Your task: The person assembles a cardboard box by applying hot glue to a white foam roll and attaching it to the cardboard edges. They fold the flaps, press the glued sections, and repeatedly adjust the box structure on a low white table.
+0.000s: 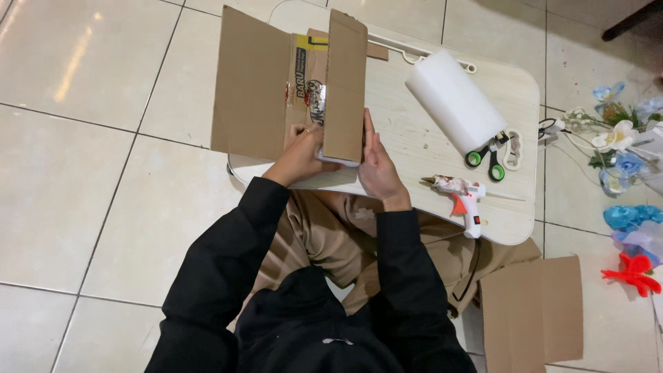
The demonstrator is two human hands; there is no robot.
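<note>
While the pale tiled floor [83,173] filled most of the frame, a low white table [428,148] sat at upper centre, and a person in black sleeves and tan trousers sat behind it. A brown cardboard sheet [259,83] lay folded across the table's left edge at upper centre, one flap [345,86] standing up along its right side. The left hand [300,155] curled its fingers around the lower edge of the sheet and gripped it beside a white block that showed under the flap. The right hand [376,166] lay flat and open, fingers straight, pressed against the outer face of the flap. By my reading, the step in hand was folding and seating the flap around the block; the next move would call for steady pressure along the crease while the left hand held the sheet in place. Right of the hands lay a white foam roll [452,100], then another cardboard piece [532,311] at lower right on the floor, artificial flowers [625,148] at the right edge, a glue gun [463,197], and green-handled scissors [487,159].
</note>
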